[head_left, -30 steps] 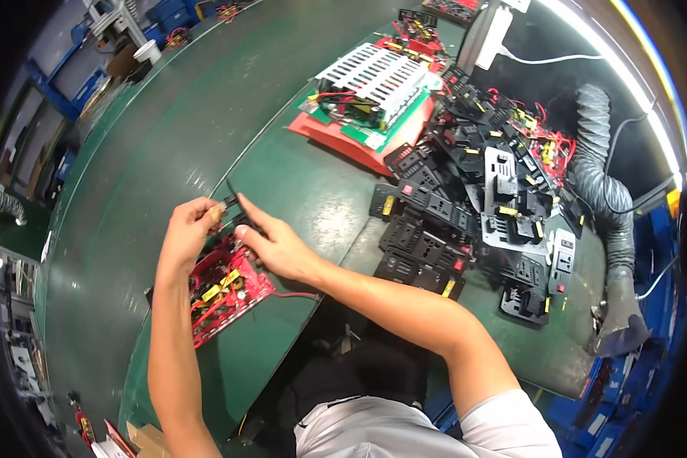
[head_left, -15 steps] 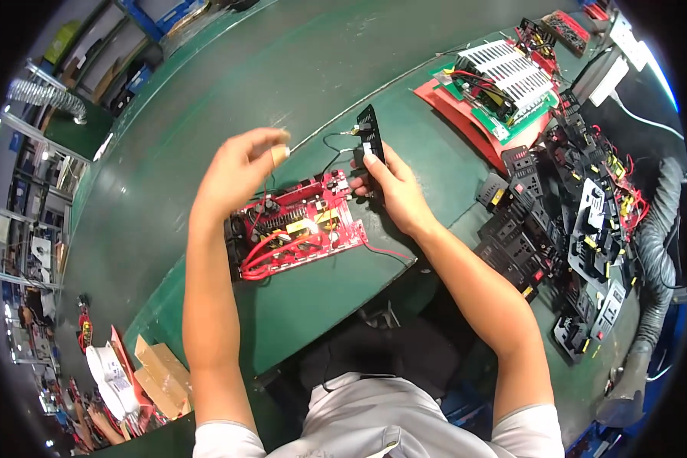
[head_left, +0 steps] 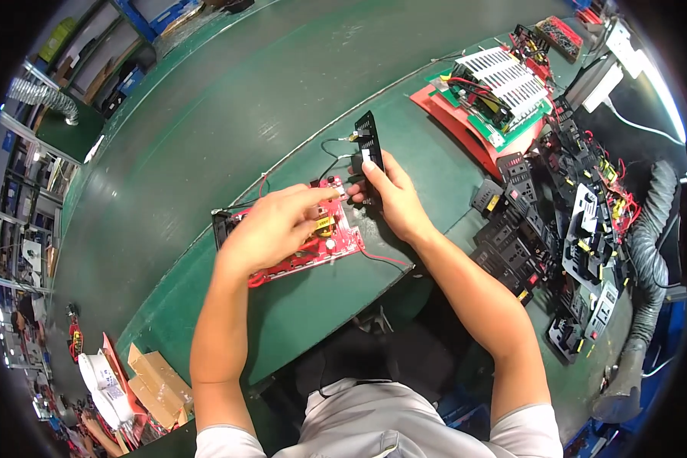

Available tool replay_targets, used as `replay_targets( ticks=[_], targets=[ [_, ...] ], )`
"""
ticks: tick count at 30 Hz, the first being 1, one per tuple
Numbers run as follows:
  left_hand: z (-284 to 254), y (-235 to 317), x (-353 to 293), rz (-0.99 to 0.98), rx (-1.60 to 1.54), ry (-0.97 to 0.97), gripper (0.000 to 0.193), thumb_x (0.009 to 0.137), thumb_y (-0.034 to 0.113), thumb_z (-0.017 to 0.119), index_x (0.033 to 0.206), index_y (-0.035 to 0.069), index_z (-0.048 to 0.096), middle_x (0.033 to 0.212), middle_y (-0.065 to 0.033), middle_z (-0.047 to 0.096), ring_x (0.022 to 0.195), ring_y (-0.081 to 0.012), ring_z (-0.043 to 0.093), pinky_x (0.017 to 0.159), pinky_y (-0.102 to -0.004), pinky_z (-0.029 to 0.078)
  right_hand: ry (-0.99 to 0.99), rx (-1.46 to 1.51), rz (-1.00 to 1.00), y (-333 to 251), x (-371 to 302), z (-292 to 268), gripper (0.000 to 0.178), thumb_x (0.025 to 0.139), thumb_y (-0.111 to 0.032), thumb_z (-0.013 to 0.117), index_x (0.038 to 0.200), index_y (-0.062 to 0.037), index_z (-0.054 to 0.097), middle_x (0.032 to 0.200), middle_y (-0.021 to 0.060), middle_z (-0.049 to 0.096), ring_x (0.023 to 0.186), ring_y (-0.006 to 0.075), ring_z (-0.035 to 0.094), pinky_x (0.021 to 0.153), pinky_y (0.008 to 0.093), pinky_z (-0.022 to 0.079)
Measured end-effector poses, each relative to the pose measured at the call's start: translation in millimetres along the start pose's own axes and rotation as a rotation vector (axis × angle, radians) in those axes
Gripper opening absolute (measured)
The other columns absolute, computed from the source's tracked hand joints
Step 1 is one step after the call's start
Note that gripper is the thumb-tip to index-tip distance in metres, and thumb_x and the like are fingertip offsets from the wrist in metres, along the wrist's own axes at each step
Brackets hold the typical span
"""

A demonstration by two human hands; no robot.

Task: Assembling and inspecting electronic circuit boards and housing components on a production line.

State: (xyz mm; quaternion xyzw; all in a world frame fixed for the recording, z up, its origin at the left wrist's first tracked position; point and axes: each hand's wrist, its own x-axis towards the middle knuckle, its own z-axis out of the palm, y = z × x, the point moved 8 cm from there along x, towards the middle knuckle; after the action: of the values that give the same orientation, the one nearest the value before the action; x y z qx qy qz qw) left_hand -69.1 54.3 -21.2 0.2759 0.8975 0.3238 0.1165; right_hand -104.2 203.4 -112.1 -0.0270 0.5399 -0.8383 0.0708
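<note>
A red circuit board (head_left: 334,243) with yellow and dark parts lies on the green bench in front of me. My left hand (head_left: 276,229) is over the board and hides much of it. Its index finger stretches to the board's upper right end, by a small pale connector, and the thumb stands apart; nothing shows between them. My right hand (head_left: 393,195) grips a black slotted panel (head_left: 368,131) on edge, thumb on its face, just right of the board. Thin dark wires hang off the panel's left side. A red wire (head_left: 385,259) trails from the board's right end.
On the right lies a heap of black panels (head_left: 515,237) with sockets and wires, beside a grey flexible duct (head_left: 653,229). A green board with white finned parts (head_left: 504,80) rests on a red sheet at the back right. A cardboard box (head_left: 159,382) sits at lower left.
My left hand has come right and down from above the board's left part, and its bent fingers have stretched out over the board. My right hand still holds the panel in nearly the same place.
</note>
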Motion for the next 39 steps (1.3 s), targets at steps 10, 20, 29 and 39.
replay_targets(
  ticks=[10, 20, 29, 39],
  targets=[
    [-93.7, -73.0, -49.2, -0.354, 0.385, 0.329, 0.048, 0.082, -0.003, 0.061, 0.128, 0.006, 0.056, 0.096, -0.0085, 0.059, 0.079, -0.0210, 0.058, 0.077, -0.0319, 0.048, -0.004, 0.004, -0.001, -1.6, -0.4, 1.5, 0.038, 0.101, -0.027, 0.053, 0.129, -0.0032, 0.046, 0.109, 0.0074, 0.059, 0.086, 0.0143, 0.063, 0.075, 0.0274, 0.052],
    [-75.7, -52.5, -36.6, -0.383, 0.317, 0.428, 0.040, 0.084, 0.003, 0.060, 0.124, 0.005, 0.059, 0.106, -0.0139, 0.064, 0.098, -0.0333, 0.064, 0.085, -0.0422, 0.049, -0.011, 0.028, -0.005, -3.0, -1.7, -0.3, 0.031, 0.101, -0.025, 0.050, 0.122, -0.0020, 0.049, 0.107, 0.0087, 0.060, 0.084, 0.0151, 0.062, 0.074, 0.0280, 0.052],
    [-81.0, -65.9, -34.9, -0.494, 0.152, 0.264, 0.039, 0.084, 0.018, 0.066, 0.120, 0.002, 0.063, 0.099, -0.0146, 0.068, 0.085, -0.0242, 0.066, 0.081, -0.0366, 0.051, -0.011, 0.003, -0.020, -1.7, -0.5, -0.8, 0.032, 0.101, -0.026, 0.050, 0.122, -0.0022, 0.049, 0.107, 0.0085, 0.061, 0.083, 0.0150, 0.062, 0.074, 0.0281, 0.052],
    [-75.5, -24.3, -31.1, -0.231, 0.303, 0.323, 0.043, 0.082, 0.023, 0.071, 0.120, 0.004, 0.063, 0.109, -0.0110, 0.063, 0.099, -0.0256, 0.059, 0.089, -0.0378, 0.047, -0.017, -0.022, 0.001, -2.0, -0.8, 0.7, 0.033, 0.102, -0.027, 0.050, 0.124, -0.0026, 0.049, 0.108, 0.0075, 0.060, 0.082, 0.0138, 0.062, 0.074, 0.0273, 0.051]
  ],
)
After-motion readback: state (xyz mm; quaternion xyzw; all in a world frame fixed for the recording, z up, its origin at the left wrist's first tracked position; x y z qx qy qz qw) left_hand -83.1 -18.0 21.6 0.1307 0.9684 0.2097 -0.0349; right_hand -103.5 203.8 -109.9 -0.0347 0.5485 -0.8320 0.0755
